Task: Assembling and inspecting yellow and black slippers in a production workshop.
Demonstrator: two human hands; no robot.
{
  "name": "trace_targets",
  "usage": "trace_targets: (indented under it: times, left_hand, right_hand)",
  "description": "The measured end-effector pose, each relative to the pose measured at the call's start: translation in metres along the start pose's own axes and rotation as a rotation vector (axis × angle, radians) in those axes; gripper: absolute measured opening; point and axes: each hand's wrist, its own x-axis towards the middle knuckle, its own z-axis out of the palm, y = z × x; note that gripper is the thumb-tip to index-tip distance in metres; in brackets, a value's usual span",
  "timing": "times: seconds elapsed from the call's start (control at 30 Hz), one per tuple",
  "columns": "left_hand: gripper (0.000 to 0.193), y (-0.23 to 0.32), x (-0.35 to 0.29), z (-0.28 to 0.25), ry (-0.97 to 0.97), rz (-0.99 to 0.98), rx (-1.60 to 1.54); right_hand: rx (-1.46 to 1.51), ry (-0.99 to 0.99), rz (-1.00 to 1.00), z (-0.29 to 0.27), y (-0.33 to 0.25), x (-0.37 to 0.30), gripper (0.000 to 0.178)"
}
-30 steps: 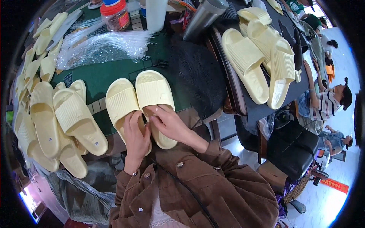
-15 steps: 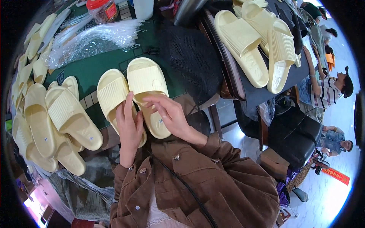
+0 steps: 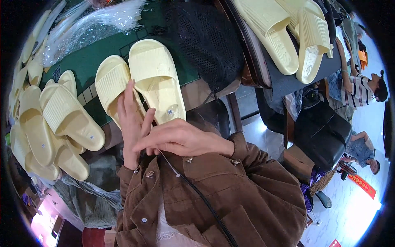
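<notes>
On green tabletop [image 3: 87, 65] above pale floor [image 3: 349, 210], slippers [image 3: 153, 61]

- Slippers [image 3: 153, 68] just beside the left fingers [image 3: 127, 105]: pale cream-yellow, patterned with fine parallel ridges across the top.
- Sticker [image 3: 170, 112] to the right of those fingers: white with dark print.
- Stacked slippers [image 3: 61, 108] left of the fingers: the same pale yellow and ridging.
- Tabletop [image 3: 88, 59] beyond the fingers: dark green.
- Mesh bag [image 3: 207, 45] beyond the fingers, rightward: black, net-patterned.
- Jacket [image 3: 222, 185] nearer the body than the fingers: plain brown.
- Shirt [image 3: 357, 92] far right of the fingers: white, dark-striped.
</notes>
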Motion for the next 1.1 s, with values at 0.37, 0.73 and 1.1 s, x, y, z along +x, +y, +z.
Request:
trace_targets:
  times: [0.37, 0.73, 1.1]
  left_hand:
    - [0.060, -0.004, -0.007, 0.006, -0.033, 0.057, 0.233]
    - [0.060, 0.000, -0.004, 0.006, 0.042, -0.066, 0.189]
    - [0.056, -0.023, 0.009, -0.004, 0.071, -0.081, 0.266]
  right_hand:
    - [0.246, -0.057, 0.220, 0.003, -0.006, -0.005, 0.034]
    - [0.316, -0.034, 0.146, 0.005, -0.001, -0.010, 0.033]
    - [0.302, 0.093, 0.201, 0.001, -0.008, -0.023, 0.032]
